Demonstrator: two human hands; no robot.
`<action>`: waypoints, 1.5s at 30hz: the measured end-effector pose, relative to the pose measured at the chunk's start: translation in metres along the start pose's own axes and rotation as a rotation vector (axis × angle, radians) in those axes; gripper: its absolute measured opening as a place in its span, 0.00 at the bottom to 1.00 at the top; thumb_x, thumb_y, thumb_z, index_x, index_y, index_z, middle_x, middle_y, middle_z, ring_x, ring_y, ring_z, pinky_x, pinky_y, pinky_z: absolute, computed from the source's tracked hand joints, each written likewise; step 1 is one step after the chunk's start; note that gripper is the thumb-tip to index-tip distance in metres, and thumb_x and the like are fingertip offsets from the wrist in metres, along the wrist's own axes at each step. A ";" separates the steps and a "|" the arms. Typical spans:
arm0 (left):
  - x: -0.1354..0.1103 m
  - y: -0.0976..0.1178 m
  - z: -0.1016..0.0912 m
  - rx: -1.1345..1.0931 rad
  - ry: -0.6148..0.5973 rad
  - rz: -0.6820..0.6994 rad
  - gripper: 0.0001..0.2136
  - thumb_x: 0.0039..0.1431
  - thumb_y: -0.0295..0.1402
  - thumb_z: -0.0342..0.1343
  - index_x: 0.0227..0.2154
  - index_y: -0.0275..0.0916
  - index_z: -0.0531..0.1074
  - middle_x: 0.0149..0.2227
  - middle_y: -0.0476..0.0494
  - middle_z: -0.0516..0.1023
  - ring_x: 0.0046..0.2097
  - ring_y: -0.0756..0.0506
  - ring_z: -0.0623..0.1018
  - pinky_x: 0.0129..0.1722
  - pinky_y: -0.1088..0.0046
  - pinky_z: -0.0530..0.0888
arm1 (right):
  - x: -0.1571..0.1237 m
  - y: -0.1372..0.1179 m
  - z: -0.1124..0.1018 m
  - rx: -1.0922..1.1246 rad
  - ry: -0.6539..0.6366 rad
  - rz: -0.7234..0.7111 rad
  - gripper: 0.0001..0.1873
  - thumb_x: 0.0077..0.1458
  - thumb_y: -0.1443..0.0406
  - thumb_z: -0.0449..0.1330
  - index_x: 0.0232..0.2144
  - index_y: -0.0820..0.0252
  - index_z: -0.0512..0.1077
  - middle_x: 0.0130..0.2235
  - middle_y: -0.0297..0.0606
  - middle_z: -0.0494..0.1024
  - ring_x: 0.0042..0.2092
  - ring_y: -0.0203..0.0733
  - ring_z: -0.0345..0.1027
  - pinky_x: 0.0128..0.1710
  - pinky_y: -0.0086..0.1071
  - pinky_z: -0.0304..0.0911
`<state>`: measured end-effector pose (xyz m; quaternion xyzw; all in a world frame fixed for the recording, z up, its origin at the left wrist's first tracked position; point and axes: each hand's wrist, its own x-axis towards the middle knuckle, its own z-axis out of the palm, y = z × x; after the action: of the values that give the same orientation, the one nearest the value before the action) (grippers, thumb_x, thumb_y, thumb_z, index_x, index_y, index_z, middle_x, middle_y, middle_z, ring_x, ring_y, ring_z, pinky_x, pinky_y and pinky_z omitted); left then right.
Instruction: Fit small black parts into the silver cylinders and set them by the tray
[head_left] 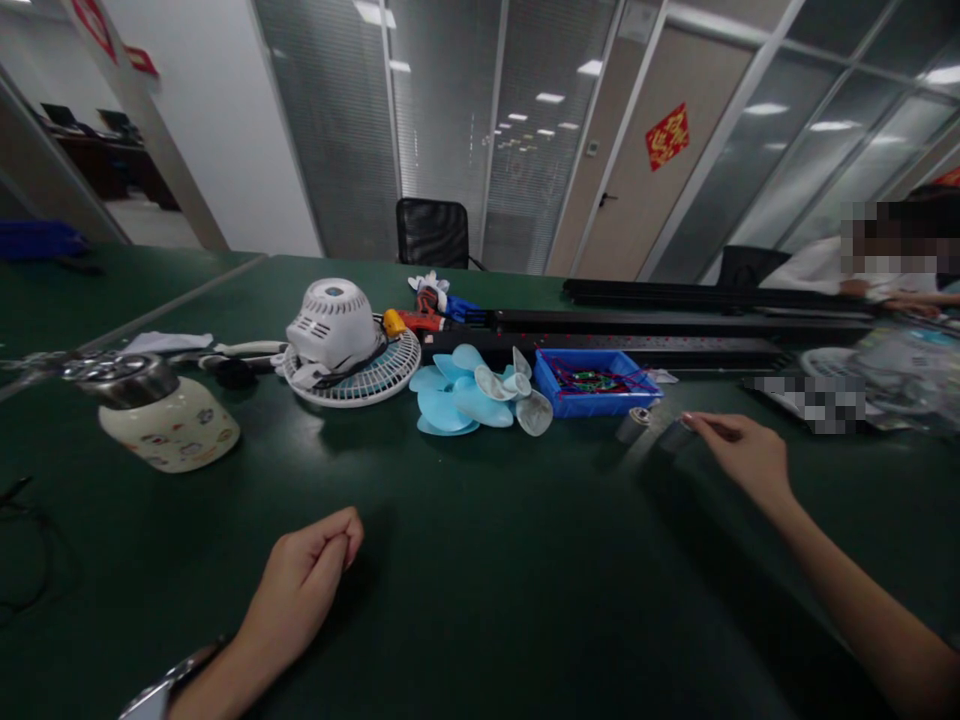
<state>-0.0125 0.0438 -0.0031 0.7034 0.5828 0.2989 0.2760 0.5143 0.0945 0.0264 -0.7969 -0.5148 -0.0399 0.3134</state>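
Note:
My left hand (309, 570) rests on the dark green table (480, 600) near its front, fingers curled into a loose fist with nothing visible in it. My right hand (739, 455) reaches out to the right, fingers pinched on a small grey cylindrical part (679, 432); motion blur hides the grip. Another small metal cylinder (634, 424) stands just left of it. Light blue fan blades (472, 392) lie in the middle, beside a blue tray (596, 383) holding wires and small parts.
A white fan motor housing on a grille (349, 345) sits at centre left. A cream mug with a metal lid (161, 412) stands at left. An orange and blue tool (427, 315) lies behind. Black rails (675, 322) cross the back. Another person (892, 265) sits far right.

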 end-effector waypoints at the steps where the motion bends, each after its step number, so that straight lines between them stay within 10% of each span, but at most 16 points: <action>1: 0.000 0.001 0.000 0.003 -0.004 -0.003 0.13 0.56 0.37 0.40 0.17 0.43 0.59 0.17 0.53 0.60 0.21 0.47 0.66 0.22 0.74 0.62 | -0.002 -0.001 0.000 -0.006 0.002 0.002 0.18 0.53 0.56 0.59 0.38 0.62 0.81 0.40 0.46 0.80 0.38 0.46 0.72 0.39 0.36 0.62; 7: 0.001 -0.002 0.001 0.002 0.003 0.019 0.13 0.56 0.36 0.39 0.17 0.43 0.58 0.17 0.53 0.61 0.21 0.47 0.67 0.23 0.74 0.62 | -0.020 -0.021 0.007 -0.270 0.317 -0.379 0.24 0.57 0.52 0.55 0.50 0.58 0.75 0.56 0.49 0.70 0.58 0.52 0.61 0.56 0.44 0.51; 18: -0.001 -0.005 0.003 -0.006 0.006 0.040 0.13 0.57 0.34 0.40 0.18 0.43 0.59 0.17 0.54 0.61 0.21 0.48 0.67 0.22 0.74 0.62 | -0.017 -0.045 0.040 -0.263 0.126 -0.520 0.29 0.49 0.41 0.58 0.30 0.61 0.80 0.55 0.53 0.70 0.63 0.64 0.50 0.59 0.59 0.43; 24: -0.002 0.004 0.001 -0.020 -0.065 0.181 0.14 0.61 0.30 0.40 0.20 0.41 0.64 0.20 0.53 0.66 0.23 0.48 0.70 0.24 0.75 0.65 | -0.101 -0.121 0.042 0.211 -0.273 -0.672 0.20 0.47 0.47 0.65 0.36 0.52 0.78 0.50 0.41 0.76 0.59 0.55 0.61 0.57 0.55 0.51; 30: -0.013 0.030 0.006 -0.087 -0.094 0.412 0.14 0.63 0.30 0.52 0.51 0.45 0.70 0.49 0.43 0.77 0.50 0.44 0.76 0.49 0.69 0.73 | -0.171 -0.199 0.057 0.677 -0.659 -0.804 0.23 0.40 0.50 0.71 0.37 0.54 0.77 0.38 0.36 0.81 0.47 0.46 0.71 0.50 0.42 0.58; 45: -0.014 0.035 0.016 -0.212 0.103 0.328 0.04 0.59 0.31 0.59 0.35 0.43 0.79 0.38 0.44 0.84 0.47 0.42 0.80 0.45 0.66 0.79 | -0.182 -0.209 0.063 0.796 -0.845 -0.616 0.22 0.40 0.53 0.71 0.37 0.56 0.77 0.37 0.36 0.80 0.39 0.42 0.71 0.42 0.37 0.61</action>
<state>0.0205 0.0235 0.0102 0.7398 0.4389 0.4351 0.2659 0.2359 0.0410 0.0016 -0.3833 -0.7736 0.3822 0.3295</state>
